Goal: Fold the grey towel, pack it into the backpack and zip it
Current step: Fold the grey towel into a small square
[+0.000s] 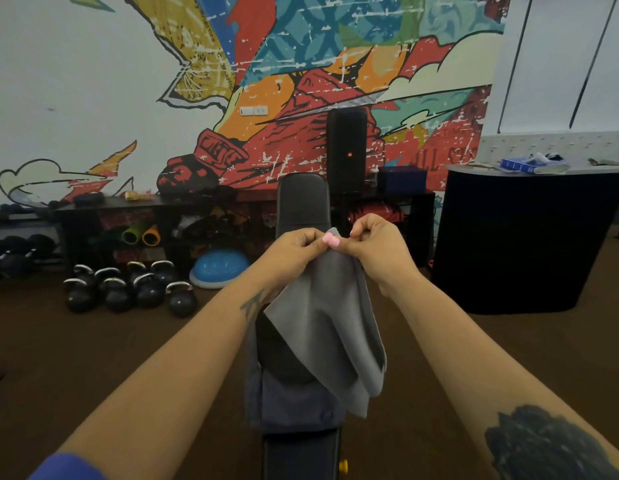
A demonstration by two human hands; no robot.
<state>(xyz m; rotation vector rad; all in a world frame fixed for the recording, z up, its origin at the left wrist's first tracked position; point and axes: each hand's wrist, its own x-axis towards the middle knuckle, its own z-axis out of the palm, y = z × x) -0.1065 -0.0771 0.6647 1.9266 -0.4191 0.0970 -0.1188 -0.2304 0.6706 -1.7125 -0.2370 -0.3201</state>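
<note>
The grey towel (330,323) hangs in the air in front of me, doubled over, its lower end draping down to the right. My left hand (294,251) and my right hand (377,249) sit close together at its top and both pinch the upper corners between thumb and fingers. Below the towel, a dark grey-blue backpack (287,400) lies on the black padded bench (301,202); the towel covers its right part and I cannot tell whether its zip is open.
Several black kettlebells (128,289) and a blue balance dome (219,268) sit on the brown floor at left. A low dark shelf (110,209) and a black speaker (346,147) stand against the mural wall. A black round counter (522,237) stands at right.
</note>
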